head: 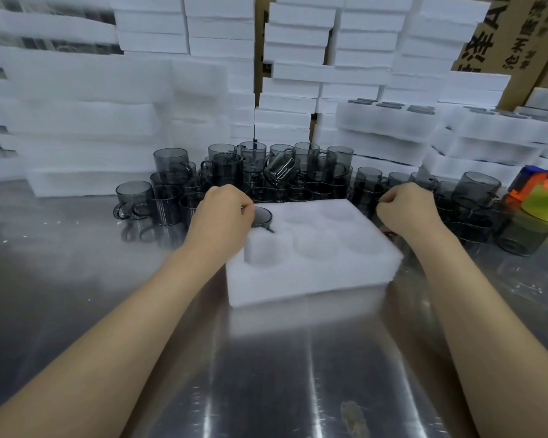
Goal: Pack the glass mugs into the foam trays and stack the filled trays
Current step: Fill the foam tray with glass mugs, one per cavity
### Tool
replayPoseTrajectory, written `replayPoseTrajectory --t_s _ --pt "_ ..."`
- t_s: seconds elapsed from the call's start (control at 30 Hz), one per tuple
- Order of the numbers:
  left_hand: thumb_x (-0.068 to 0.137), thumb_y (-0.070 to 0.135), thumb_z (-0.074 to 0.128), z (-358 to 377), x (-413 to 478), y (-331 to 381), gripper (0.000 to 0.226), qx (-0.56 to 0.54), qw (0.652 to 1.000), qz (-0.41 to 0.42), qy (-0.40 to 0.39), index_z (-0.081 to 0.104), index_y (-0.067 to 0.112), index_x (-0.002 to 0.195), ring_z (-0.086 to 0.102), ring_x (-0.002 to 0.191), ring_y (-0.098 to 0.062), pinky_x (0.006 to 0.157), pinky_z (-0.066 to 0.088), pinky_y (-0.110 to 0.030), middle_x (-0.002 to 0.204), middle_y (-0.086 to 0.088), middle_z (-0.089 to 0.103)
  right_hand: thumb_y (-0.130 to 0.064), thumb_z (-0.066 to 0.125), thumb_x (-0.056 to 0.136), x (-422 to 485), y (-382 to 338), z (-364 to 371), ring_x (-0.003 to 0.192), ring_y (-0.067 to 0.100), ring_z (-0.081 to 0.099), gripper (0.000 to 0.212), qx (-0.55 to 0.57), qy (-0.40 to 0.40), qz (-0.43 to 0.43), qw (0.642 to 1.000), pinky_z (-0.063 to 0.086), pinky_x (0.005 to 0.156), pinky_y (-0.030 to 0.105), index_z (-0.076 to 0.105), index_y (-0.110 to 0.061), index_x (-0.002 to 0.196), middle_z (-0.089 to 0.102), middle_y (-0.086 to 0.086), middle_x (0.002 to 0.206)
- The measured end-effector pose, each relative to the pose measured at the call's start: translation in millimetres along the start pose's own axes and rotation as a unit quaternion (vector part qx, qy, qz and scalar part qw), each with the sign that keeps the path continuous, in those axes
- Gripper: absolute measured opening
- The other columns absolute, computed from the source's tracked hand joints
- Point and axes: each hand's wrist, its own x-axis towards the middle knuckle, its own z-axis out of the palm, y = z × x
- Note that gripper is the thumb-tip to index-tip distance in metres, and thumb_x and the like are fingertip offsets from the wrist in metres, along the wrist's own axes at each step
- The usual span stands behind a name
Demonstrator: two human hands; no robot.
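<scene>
A white foam tray [317, 273] with round pockets lies on the steel table in front of me. My left hand [222, 216] has its fingers curled on a smoky grey glass mug [261, 216] that sits in the tray's far left pocket. The other pockets I can see hold nothing. My right hand [405, 210] is curled at the tray's far right corner, right against the crowd of loose grey mugs [298, 172] behind the tray; what its fingers hold is hidden.
Stacks of white foam trays [222, 36] wall off the back. Filled trays [389, 121] are piled at the right rear. An orange, blue and green tape dispenser [541, 194] sits at the far right. A cardboard box [519, 36] stands top right. The near table [266, 374] is shiny steel.
</scene>
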Motion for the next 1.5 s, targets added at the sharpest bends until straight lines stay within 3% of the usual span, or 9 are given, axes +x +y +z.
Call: replayPoseTrajectory --t_s 0.1,0.17,0.27,0.43,0.6,0.77,0.97,1.17,1.5 --pt "0.088 0.000 0.044 1.6 -1.1 -0.3 0.025 -0.015 1.000 -0.006 0.001 0.055 0.000 0.065 0.051 0.088 -0.032 0.085 0.048 -0.046 0.075 -0.015 0.056 -0.007 0.053 0.085 -2.8 -11.2 -1.0 0.070 0.030 0.055 0.017 0.044 0.112 -0.078 0.990 0.037 0.056 0.026 0.064 0.001 0.075 0.067 0.019 0.082" --pt "0.091 0.001 0.045 3.7 -1.8 -0.6 0.024 -0.033 0.999 0.012 0.015 0.067 0.003 0.099 0.051 0.104 -0.027 0.089 0.045 -0.038 0.101 -0.011 0.065 -0.013 0.061 0.087 -9.6 -24.4 3.9 0.074 0.023 0.053 0.010 0.094 0.164 -0.162 0.968 0.037 0.063 0.023 0.061 -0.006 0.079 0.060 0.011 0.087" --pt "0.095 0.008 0.049 3.4 -2.7 2.0 0.042 -0.078 0.996 0.039 0.034 0.049 0.016 0.136 0.046 0.105 -0.012 0.085 0.035 -0.021 0.110 0.003 0.061 -0.005 0.067 0.084 -26.5 -43.9 17.9 0.078 0.015 0.049 0.008 0.168 0.152 -0.326 0.918 0.040 0.073 0.008 0.060 -0.002 0.088 0.048 0.005 0.096" --pt "0.089 0.008 0.055 4.8 -0.5 1.2 0.026 -0.098 0.994 0.030 0.043 0.047 0.024 0.107 0.053 0.095 -0.014 0.068 0.036 -0.011 0.099 0.007 0.056 0.000 0.062 0.089 -39.2 -48.8 33.3 0.084 0.019 0.054 0.004 0.117 0.013 -0.524 0.844 0.050 0.078 0.036 0.059 0.000 0.092 0.056 0.008 0.099" --pt "0.086 0.008 0.059 3.3 -1.8 2.8 0.073 -0.120 0.992 0.037 0.032 0.024 0.024 0.147 0.053 0.095 -0.004 0.074 0.034 -0.008 0.113 0.010 0.056 0.002 0.064 0.087 -38.1 -47.2 32.8 0.084 0.017 0.054 0.004 0.130 0.039 -0.532 0.836 0.049 0.076 0.035 0.061 0.000 0.089 0.057 0.007 0.097" --pt "0.081 0.021 0.068 0.3 -3.7 5.7 0.049 -0.144 0.986 0.055 0.058 0.043 0.024 0.123 0.056 0.104 -0.009 0.089 0.049 -0.037 0.110 0.008 0.060 0.000 0.063 0.086 -37.2 -46.2 33.5 0.090 0.024 0.058 0.005 0.078 0.089 -0.511 0.852 0.051 0.069 0.041 0.064 -0.003 0.089 0.061 0.006 0.102" --pt "0.075 0.023 0.078 -1.7 -6.9 8.8 0.045 -0.164 0.977 0.108 0.077 0.037 0.034 0.092 0.056 0.080 -0.001 0.066 0.049 -0.025 0.089 0.015 0.050 0.014 0.054 0.081 -37.4 -45.6 34.0 0.085 0.021 0.058 0.021 0.141 0.076 -0.476 0.865 0.049 0.076 0.029 0.067 0.001 0.090 0.061 0.011 0.098" --pt "0.075 0.003 0.074 -2.9 -6.3 11.7 0.042 -0.145 0.962 0.208 0.099 0.036 0.020 0.078 0.052 0.085 -0.003 0.071 0.048 -0.019 0.122 0.005 0.041 -0.014 0.051 0.095 -44.3 -48.1 30.9 0.092 0.008 0.056 0.022 0.200 0.041 -0.459 0.865 0.042 0.083 0.012 0.068 -0.003 0.103 0.060 0.002 0.101" --pt "0.074 -0.024 0.040 -0.3 -2.3 9.9 0.043 -0.148 0.961 0.235 0.020 0.056 0.005 0.101 0.056 0.109 -0.016 0.093 0.050 -0.033 0.138 -0.006 0.044 0.001 0.053 0.093 -42.0 -49.3 32.8 0.114 0.018 0.053 0.014 0.208 0.058 -0.463 0.860 0.036 0.109 0.029 0.065 0.005 0.094 0.064 0.009 0.101"
